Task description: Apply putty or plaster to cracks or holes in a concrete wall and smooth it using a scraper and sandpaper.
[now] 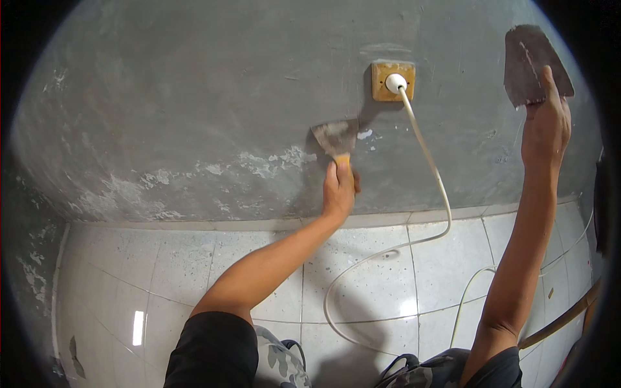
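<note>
My left hand [337, 196] is closed round the yellow handle of a putty knife [336, 137]. Its wide, stained metal blade points up at the grey wall [194, 97], close to a small white patch; whether the edge touches the wall I cannot tell. Raised at the upper right, my right hand [547, 132] grips a flat, dark brownish plate [527, 64] that widens toward the hand. A pale streak runs down the plate, and my thumb lies over its face. Along the lower wall, left of the putty knife, the surface is flaked and whitish [265, 165].
A yellowish wall socket [382, 94] holds a white plug [395, 83]. From it a white cable [435, 169] hangs and loops over the white floor tiles [259, 249], which carry scattered specks. A brown curved bar [563, 318] stands at the lower right.
</note>
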### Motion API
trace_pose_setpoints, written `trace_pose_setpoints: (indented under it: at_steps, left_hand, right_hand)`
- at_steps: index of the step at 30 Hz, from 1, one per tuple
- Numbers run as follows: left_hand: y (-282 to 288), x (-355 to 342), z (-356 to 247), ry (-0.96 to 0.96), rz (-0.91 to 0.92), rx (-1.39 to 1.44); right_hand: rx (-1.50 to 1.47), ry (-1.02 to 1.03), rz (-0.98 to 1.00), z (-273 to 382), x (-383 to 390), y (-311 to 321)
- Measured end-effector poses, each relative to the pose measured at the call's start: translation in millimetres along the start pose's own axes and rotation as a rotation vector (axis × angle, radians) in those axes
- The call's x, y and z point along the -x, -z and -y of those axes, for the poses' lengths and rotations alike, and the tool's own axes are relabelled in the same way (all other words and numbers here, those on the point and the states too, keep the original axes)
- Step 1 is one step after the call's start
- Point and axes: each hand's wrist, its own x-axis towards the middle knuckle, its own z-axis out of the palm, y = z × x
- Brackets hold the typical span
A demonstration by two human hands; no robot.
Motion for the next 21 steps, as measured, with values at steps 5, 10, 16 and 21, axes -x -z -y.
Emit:
trace_pose_setpoints:
  at_steps: [5,10,16,21]
  left_hand:
    - [-16.9,3.1,-9.4,0.019,0.012,0.139]
    - [-15.3,7.9,3.9,0.086,0.065,0.145]
    - [-9.6,6.1,-4.9,0.036,0.05,0.039]
    - [-7.5,-2.5,-8.1,0.041,0.02,0.1]
  right_hand:
    - [-1.16,-1.022,0.382,-56.9,-56.5,38.3]
    - [-1.876,-1.644,0.667,-58.7,-70.3,48.0]
    - [-1.786,-1.622,0.685,-52.8,-78.2,63.9]
    - [-1.535,-1.464,0.651,-49.0,-88.2,69.9]
